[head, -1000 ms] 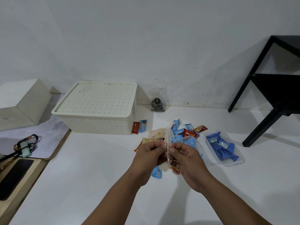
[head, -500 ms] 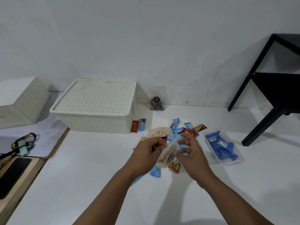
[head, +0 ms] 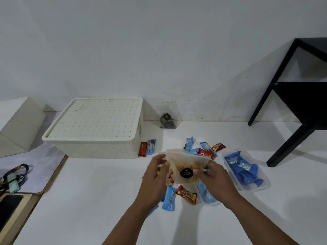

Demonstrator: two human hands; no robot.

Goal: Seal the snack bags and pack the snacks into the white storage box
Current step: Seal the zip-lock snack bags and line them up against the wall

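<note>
Right hand [head: 215,175] pinches the clear snack bag [head: 187,167] in front of the lidded white box [head: 95,128]; left hand [head: 155,172] loose beside it, grip apart. Loose snacks [head: 186,194] lie unpacked, so most work remains

box [head: 99,131] white (dotted) | wrappers [head: 245,169] blue | stool [head: 299,96] black

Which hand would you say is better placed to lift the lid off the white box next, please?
Probably the left. The left hand is on the box's side of the pile, fingers loose beside the chip bag, while the right hand pinches that bag. The lid still covers the white box.
</note>
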